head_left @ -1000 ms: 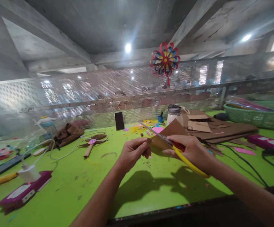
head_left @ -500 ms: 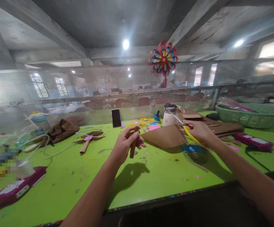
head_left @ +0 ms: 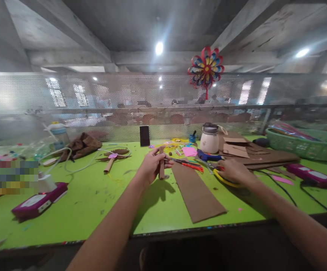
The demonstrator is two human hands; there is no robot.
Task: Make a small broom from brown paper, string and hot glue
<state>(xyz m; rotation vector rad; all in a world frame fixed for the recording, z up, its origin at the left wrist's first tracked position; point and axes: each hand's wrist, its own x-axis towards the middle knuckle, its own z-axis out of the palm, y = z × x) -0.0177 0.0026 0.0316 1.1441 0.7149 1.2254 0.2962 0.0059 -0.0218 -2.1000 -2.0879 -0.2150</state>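
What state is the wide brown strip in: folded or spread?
Spread: the wide brown strip lies open on the green table, no fold showing.

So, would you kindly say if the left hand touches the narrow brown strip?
Touching: the head view plainly shows the left hand gripping the narrow brown strip.

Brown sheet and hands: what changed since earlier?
The brown sheet, raised and gripped at first, now lies flat on the table, let go. The left hand now holds a separate narrow strip; the right hand has lowered the yellow scissors. Phone and jar stayed put.
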